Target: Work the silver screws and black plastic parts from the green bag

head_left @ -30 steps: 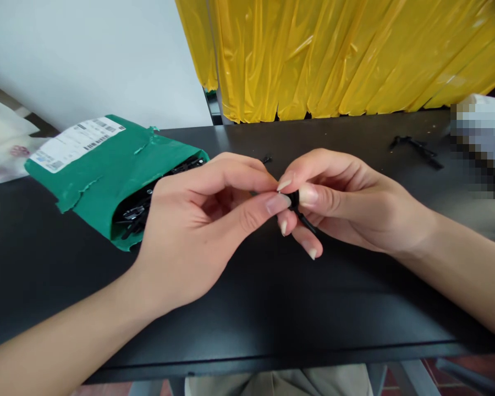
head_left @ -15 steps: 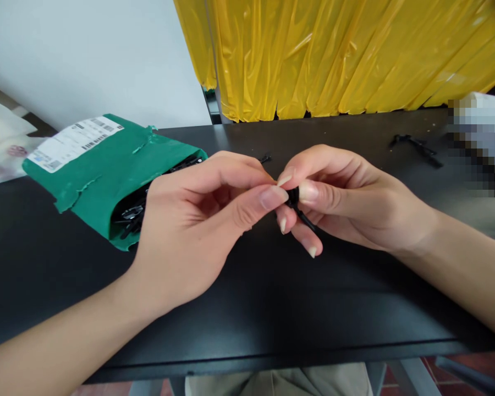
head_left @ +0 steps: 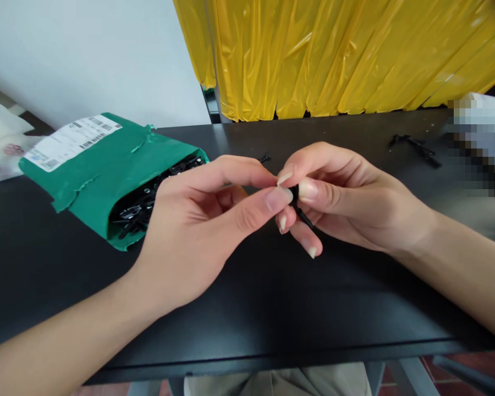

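Note:
Between the fingertips of both hands is a small black plastic part (head_left: 304, 216) with a thin stem pointing down to the right. My right hand (head_left: 346, 201) pinches it between thumb and forefinger, with the other fingers curled beneath. My left hand (head_left: 206, 225) is closed on the part's near end, thumb and forefinger meeting right beside the right fingertips. Most of the part is covered by the fingers, so its exact kind is unclear. To the left lies a green bag (head_left: 94, 181) with a white label, its open mouth showing several black plastic pieces (head_left: 138, 212).
All this is above a black table (head_left: 247, 324). Black pieces (head_left: 416, 148) lie at the far right, and another small one (head_left: 265, 159) behind the hands. A clear plastic bag (head_left: 4, 143) sits far left. Yellow plastic sheeting (head_left: 313, 55) hangs behind the table.
My left hand has shifted slightly to the right, its thumb now covering more of the black part. My right hand is almost unchanged.

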`<state>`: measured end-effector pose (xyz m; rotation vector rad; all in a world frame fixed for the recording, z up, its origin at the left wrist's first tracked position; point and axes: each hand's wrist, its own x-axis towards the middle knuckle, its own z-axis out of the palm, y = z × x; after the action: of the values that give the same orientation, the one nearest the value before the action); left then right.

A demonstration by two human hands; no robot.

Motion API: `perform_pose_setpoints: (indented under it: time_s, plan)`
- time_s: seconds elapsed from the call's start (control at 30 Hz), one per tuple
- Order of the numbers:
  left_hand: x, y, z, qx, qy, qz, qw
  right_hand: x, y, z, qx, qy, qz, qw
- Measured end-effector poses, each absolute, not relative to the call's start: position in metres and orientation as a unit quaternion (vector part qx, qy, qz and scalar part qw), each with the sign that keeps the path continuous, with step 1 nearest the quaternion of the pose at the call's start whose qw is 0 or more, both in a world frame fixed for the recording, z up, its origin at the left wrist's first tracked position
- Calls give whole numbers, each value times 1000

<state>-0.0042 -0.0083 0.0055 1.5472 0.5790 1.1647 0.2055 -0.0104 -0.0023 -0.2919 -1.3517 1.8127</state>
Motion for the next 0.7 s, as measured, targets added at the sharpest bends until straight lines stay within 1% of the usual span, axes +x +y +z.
perform_pose_setpoints:
  time_s: [0.1, 0.2, 0.27, 0.37, 0.43, 0.5, 0.57, 0.7]
  plan:
    - [-1, -11, 8, 683, 230, 521, 457, 204, -10, -3, -103, -537, 724, 420]
    - [0, -18, 7, 671, 268, 563, 401, 202, -10, -4, -86, -530, 730, 423]
    - [-2, -22, 6, 650, 301, 565, 409, 201, -9, -5, -75, -527, 733, 424]
    - [-4, -22, 4, 624, 313, 536, 475, 199, -7, -8, -63, -526, 734, 425]
    - [-3, -18, 2, 609, 279, 521, 530, 198, -5, -10, -44, -524, 730, 436]
    - [-1, -15, 2, 604, 235, 521, 556, 198, -4, -10, -29, -519, 728, 447]
    - [2, -14, 3, 620, 218, 532, 533, 198, -5, -9, -48, -517, 731, 444]
    - [4, -21, 7, 646, 270, 564, 438, 199, -10, -3, -108, -514, 736, 428]
